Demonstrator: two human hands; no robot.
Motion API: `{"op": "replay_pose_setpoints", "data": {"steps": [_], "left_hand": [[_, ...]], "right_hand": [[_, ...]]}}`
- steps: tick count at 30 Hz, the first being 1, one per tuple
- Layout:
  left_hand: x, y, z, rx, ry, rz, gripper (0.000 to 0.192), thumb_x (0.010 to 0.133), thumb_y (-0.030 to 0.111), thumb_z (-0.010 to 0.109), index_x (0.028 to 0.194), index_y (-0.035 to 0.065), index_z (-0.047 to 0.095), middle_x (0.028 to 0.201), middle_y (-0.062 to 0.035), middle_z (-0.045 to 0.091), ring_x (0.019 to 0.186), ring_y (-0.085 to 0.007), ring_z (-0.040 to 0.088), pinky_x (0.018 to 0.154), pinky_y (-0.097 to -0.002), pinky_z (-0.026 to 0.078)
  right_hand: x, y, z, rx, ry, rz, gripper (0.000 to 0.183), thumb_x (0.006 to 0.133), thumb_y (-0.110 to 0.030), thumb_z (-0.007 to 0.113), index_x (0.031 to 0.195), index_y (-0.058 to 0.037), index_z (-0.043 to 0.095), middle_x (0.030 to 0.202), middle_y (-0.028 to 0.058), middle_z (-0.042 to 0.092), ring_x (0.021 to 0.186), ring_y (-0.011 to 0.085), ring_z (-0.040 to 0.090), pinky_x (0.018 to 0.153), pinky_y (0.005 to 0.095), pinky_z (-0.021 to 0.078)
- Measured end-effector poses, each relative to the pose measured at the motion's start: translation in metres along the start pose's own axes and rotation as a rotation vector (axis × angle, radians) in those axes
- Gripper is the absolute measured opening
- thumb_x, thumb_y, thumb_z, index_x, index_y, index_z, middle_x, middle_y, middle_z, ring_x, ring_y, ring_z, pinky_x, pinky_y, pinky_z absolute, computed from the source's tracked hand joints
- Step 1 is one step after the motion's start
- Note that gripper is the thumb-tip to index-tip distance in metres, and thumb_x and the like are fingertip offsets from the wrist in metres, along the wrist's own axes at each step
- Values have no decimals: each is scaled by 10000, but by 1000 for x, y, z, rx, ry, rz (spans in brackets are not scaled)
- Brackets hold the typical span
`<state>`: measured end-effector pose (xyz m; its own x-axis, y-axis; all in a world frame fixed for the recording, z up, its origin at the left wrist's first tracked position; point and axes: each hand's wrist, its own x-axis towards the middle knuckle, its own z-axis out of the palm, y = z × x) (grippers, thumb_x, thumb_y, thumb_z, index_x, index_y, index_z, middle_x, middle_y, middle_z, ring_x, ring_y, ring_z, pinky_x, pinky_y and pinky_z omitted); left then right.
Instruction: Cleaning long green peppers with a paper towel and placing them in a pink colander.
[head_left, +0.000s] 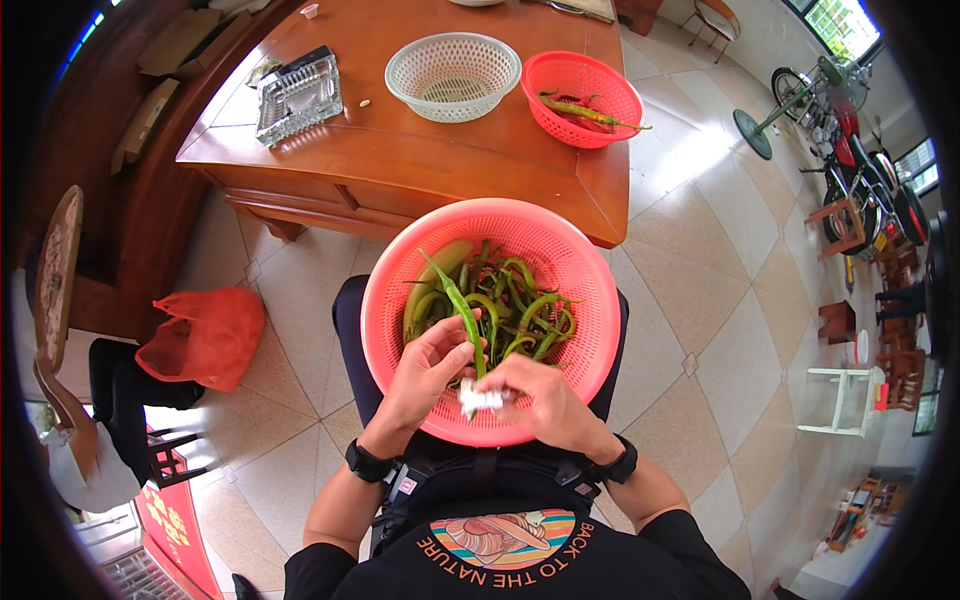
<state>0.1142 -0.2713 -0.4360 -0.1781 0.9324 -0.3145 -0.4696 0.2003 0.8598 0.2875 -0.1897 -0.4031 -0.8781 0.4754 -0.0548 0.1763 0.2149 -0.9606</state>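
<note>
A long green chili pepper (459, 300) is pinched in my left hand (439, 356), its thin tip pointing up and away from me. My right hand (536, 394) grips a white crumpled tissue or cloth (480, 396), slightly blurred, against the pepper's near end. Both hands are over a large pink plastic colander (592, 300) resting on my lap. Inside it lie many green chili peppers (517, 300), some curled. A larger pale green vegetable (450, 261), partly covered, leans along the colander's left side.
On the wooden table (360, 176) ahead stand a white plastic basket (454, 75), a red basket (540, 90) with chili peppers, and a glass ashtray (300, 101). A red plastic bag (206, 337) is at left beside a seated person. A standing fan (780, 112) and motorcycle (855, 165) are at right.
</note>
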Motion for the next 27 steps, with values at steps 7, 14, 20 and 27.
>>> {"op": "replay_pose_setpoints", "data": {"steps": [7, 14, 20, 27], "left_hand": [[3, -1, 1, -36, -39, -33, 406, 934, 127, 533, 1329, 69, 460, 1046, -17, 599, 929, -75, 562, 756, -223, 473], [2, -18, 8, -31, -90, -22, 416, 925, 130, 572, 1320, 57, 463, 1086, -1, 585, 937, -68, 556, 756, -221, 496], [1, -12, 1, -158, -7, -17, 412, 936, 118, 540, 1332, 57, 444, 1058, 2, 579, 948, -81, 572, 778, -234, 504], [6, -6, 4, -338, 94, -16, 339, 937, 86, 526, 1268, 56, 458, 1019, -17, 554, 936, -124, 596, 801, -262, 529]], "right_hand": [[-1, 4, -27, 42, 59, -77, 202, 796, -57, 624, 991, -3, 623, 840, 52, 563, 748, 113, 553, 671, 248, 450], [33, 8, -17, 8, 361, -108, 211, 807, -12, 621, 1017, 0, 616, 850, 69, 554, 713, 129, 544, 649, 247, 449], [19, 10, -3, -63, 261, -144, 271, 759, 36, 636, 1023, -24, 620, 820, 69, 536, 673, 142, 520, 624, 262, 439], [-10, 21, 10, -89, 169, -114, 326, 717, 59, 629, 1019, -62, 641, 840, 87, 561, 740, 199, 589, 671, 281, 478]]}}
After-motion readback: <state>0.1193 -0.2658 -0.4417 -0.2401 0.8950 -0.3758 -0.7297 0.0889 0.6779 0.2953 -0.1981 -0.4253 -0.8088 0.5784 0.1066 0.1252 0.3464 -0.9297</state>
